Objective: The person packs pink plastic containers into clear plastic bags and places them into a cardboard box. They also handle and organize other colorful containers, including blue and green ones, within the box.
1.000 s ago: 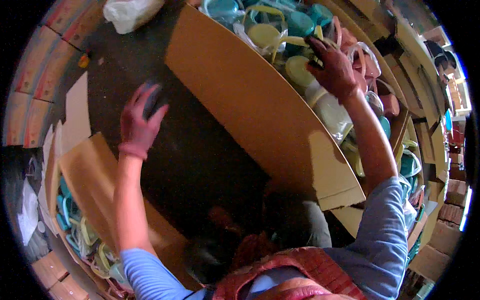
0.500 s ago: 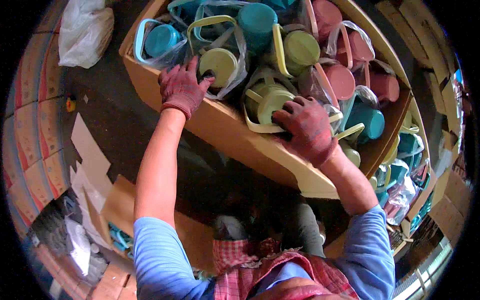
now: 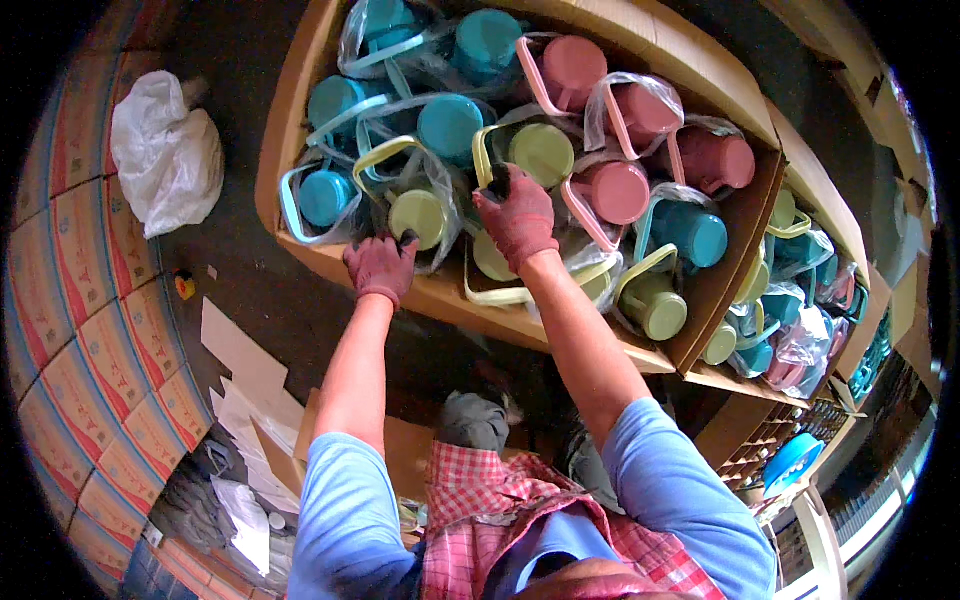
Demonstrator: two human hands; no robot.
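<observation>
stacked cartons (image 3: pixel 105 330) flank five boxed green mugs (image 3: pixel 543 154), left hand (image 3: pixel 383 268) and right hand (image 3: pixel 516 216) half-curled, grips unclear.

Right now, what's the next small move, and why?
Probably close the right hand on the pale-yellow handle of the yellow-green cup: that hand is at the handle's near end, grip unclear, while the left hand is at the near rim of the carton.

Left arm (image 3: pixel 362 370), right arm (image 3: pixel 583 330) stretched forward; gloved fingers (image 3: pixel 371 250) bent.
</observation>
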